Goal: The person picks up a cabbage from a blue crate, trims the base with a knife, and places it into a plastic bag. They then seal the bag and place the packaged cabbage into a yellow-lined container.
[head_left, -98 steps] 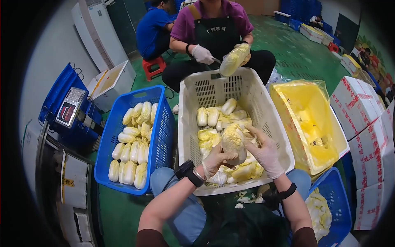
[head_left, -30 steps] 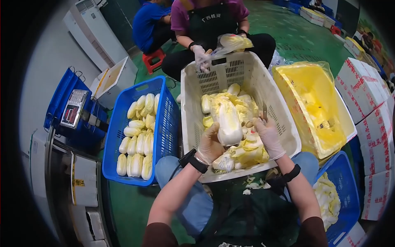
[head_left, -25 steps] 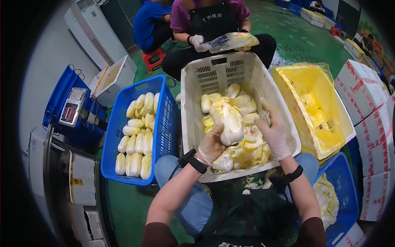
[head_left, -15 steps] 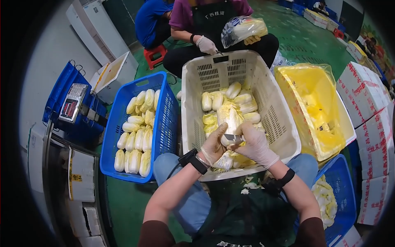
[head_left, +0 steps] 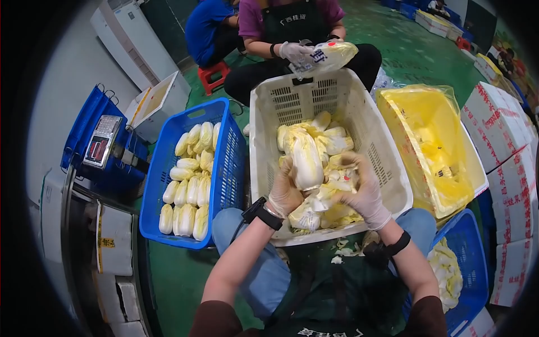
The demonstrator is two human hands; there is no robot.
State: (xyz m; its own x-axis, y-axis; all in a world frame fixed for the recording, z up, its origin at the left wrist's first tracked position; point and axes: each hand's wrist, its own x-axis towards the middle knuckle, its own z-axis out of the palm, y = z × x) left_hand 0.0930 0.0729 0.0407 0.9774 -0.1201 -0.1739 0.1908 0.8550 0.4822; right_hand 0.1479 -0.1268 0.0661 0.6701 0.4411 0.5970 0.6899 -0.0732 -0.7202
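Bright even overhead light, soft shadows; heavy fisheye warp with black vignette at edges; slight motion blur, mild plastic glare.

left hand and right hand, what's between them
Head view: loose yellow cabbage leaves lie between the left hand, which grips a cabbage, and the right hand, over the white crate.

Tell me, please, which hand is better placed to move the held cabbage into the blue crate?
Left, probably. The left hand grips the cabbage from below, and the blue crate sits on that side. The right hand grasps loose leaves on the far side.
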